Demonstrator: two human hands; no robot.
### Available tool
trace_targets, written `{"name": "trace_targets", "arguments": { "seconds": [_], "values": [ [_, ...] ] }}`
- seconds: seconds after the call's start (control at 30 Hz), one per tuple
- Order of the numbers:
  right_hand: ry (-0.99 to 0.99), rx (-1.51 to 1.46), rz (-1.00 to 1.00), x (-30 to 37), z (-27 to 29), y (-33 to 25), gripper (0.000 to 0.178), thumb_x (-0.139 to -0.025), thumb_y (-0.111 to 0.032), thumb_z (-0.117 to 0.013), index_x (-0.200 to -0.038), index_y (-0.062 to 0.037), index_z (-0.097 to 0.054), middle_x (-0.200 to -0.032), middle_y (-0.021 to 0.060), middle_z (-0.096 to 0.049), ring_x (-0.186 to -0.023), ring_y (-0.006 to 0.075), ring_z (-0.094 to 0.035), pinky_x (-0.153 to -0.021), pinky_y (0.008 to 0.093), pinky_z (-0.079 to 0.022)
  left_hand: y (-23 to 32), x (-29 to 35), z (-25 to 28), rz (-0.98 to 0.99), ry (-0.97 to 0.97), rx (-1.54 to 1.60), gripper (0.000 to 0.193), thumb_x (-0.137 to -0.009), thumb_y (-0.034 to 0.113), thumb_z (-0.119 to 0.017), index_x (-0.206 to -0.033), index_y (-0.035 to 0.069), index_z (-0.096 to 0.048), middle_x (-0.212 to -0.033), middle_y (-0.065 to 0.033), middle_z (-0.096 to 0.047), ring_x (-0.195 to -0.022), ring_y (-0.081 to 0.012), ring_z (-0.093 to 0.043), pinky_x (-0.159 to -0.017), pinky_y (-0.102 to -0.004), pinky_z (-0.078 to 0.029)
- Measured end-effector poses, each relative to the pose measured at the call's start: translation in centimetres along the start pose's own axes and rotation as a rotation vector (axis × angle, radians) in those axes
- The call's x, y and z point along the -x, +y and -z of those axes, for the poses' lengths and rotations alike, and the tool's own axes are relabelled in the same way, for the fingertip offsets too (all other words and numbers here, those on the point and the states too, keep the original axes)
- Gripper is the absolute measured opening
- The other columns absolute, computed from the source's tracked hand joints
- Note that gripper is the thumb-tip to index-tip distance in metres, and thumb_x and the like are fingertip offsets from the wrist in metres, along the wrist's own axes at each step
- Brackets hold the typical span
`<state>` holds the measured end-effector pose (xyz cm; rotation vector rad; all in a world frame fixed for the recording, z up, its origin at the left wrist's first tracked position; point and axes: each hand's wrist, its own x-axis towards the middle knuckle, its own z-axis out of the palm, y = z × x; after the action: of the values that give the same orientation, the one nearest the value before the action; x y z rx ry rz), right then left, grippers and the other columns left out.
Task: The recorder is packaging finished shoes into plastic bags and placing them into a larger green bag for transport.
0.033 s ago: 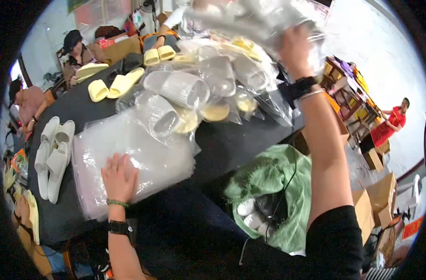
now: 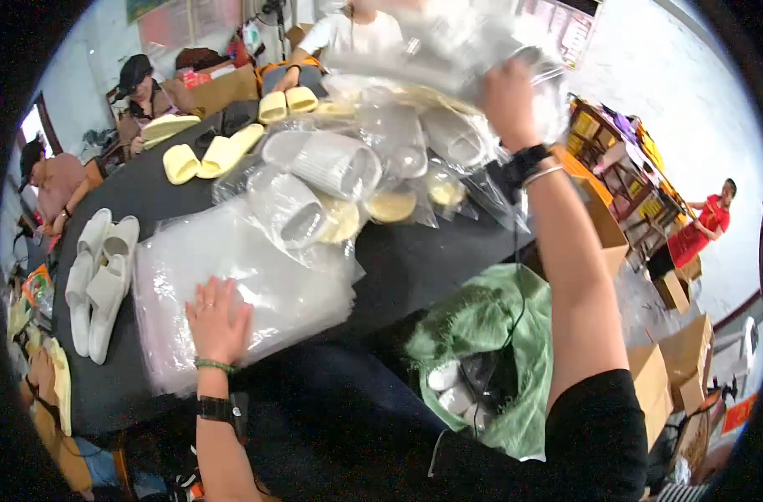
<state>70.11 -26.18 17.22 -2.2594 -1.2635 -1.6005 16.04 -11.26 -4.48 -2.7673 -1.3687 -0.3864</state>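
Observation:
My left hand (image 2: 221, 322) lies flat, fingers extended, on a stack of clear plastic bags (image 2: 306, 293) at the table's near side. Raised over the far right of the pile, my right hand (image 2: 510, 99) grips a clear plastic bag (image 2: 544, 79) with something grey in it, smeared by motion. Between my hands are bagged grey slippers (image 2: 331, 163) and bagged pale yellow slippers (image 2: 391, 206), heaped on the dark table (image 2: 415, 259). Unbagged white slippers (image 2: 107, 293) rest left of the stack.
Loose yellow slippers (image 2: 231, 151) sit farther back, near a co-worker's hand (image 2: 289, 79). Other people sit along the far left. A green woven sack (image 2: 523, 335) holding pale items stands by my right side. Cardboard boxes (image 2: 686, 356) and a person in red (image 2: 707, 230) are to the right.
My right hand has moved slightly left with the plastic bag, which is still blurred. The left hand stays on the stack. The whole view has shifted a little.

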Motion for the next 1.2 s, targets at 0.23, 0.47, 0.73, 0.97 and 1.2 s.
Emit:
{"name": "trace_targets", "arguments": {
  "seconds": [0.23, 0.47, 0.73, 0.97, 1.2],
  "values": [
    [-0.271, -0.297, 0.008, 2.9, -0.4, -5.8, 0.053, -0.074, -0.018, -0.068, -0.124, -0.0133, -0.051, -0.12, 0.0168, -0.048, -0.117, 0.0368, -0.045, -0.092, 0.0471, -0.041, -0.3, 0.2, -0.4, 0.011, 0.043, 0.035, 0.057, -0.089, 0.042, -0.057, -0.14, 0.02, -0.047, -0.15, -0.0127, -0.037, -0.141, -0.0356, -0.028, -0.115, -0.0562, -0.014],
    [-0.141, -0.729, -0.217, 1.7, -1.3, 1.8, 0.052, -0.076, -0.021, -0.069, -0.123, -0.0037, -0.053, -0.124, 0.0224, -0.051, -0.12, 0.0379, -0.045, -0.104, 0.041, -0.038, 0.2, 0.1, 0.2, 0.015, 0.074, 0.091, 0.056, -0.088, 0.044, -0.057, -0.137, 0.018, -0.051, -0.148, -0.0155, -0.04, -0.14, -0.0372, -0.03, -0.115, -0.0564, -0.013],
    [0.161, -0.616, -0.456, 0.1, 5.0, 6.7, 0.036, -0.077, -0.013, -0.07, -0.11, -0.001, -0.062, -0.106, 0.0189, -0.065, -0.101, 0.0315, -0.062, -0.088, 0.0376, -0.047, -0.4, 0.7, -0.5, 0.008, 0.087, 0.087, 0.056, -0.089, 0.046, -0.054, -0.139, 0.019, -0.049, -0.149, -0.015, -0.039, -0.14, -0.0385, -0.029, -0.114, -0.0576, -0.013],
    [0.535, -0.761, -0.118, -2.7, 14.1, 1.9, 0.049, -0.085, -0.011, -0.068, -0.127, -0.0062, -0.043, -0.119, 0.0134, -0.054, -0.112, 0.0238, -0.054, -0.094, 0.036, -0.045, -0.2, 0.1, -0.1, 0.008, 0.094, 0.11, 0.055, -0.091, 0.047, -0.051, -0.137, 0.017, -0.052, -0.148, -0.0163, -0.04, -0.14, -0.037, -0.03, -0.115, -0.0563, -0.013],
    [0.444, -1.505, 0.198, -5.8, 19.1, -13.2, 0.072, -0.081, 0.005, -0.066, -0.142, -0.0102, -0.031, -0.122, 0.0119, -0.054, -0.113, 0.022, -0.055, -0.096, 0.0334, -0.049, -1.1, 0.6, -1.0, 0.038, 0.125, 0.118, 0.054, -0.091, 0.049, -0.048, -0.136, 0.018, -0.054, -0.149, -0.0166, -0.039, -0.141, -0.0358, -0.028, -0.115, -0.0561, -0.011]
  ]
}}
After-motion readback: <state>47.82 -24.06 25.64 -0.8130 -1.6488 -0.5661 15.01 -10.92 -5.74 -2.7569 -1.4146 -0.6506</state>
